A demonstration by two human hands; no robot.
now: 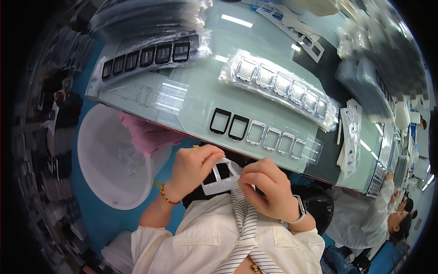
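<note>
Close to my chest, just off the near table edge, my left hand [190, 167] and my right hand [268, 188] are both closed in a pinch. Between them hangs a thin white sheet with rectangular cutouts [220, 186]. Its upper left part meets my left fingertips, and its right edge runs to my right fingers, which partly hide it. Beyond my hands, a row of small rectangular frames lies along the table edge. Two at its left are black frames [221, 121]; the others are pale clear-looking frames [272, 139] on a transparent strip.
Behind that row lies a plastic-wrapped strip of pale frames [283, 86]. Black frames in plastic [146, 55] lie at the far left. A white tub [114, 160] with pink cloth [148, 132] stands left of me. White cut-out sheets [350, 139] lie at right. Co-workers sit further right.
</note>
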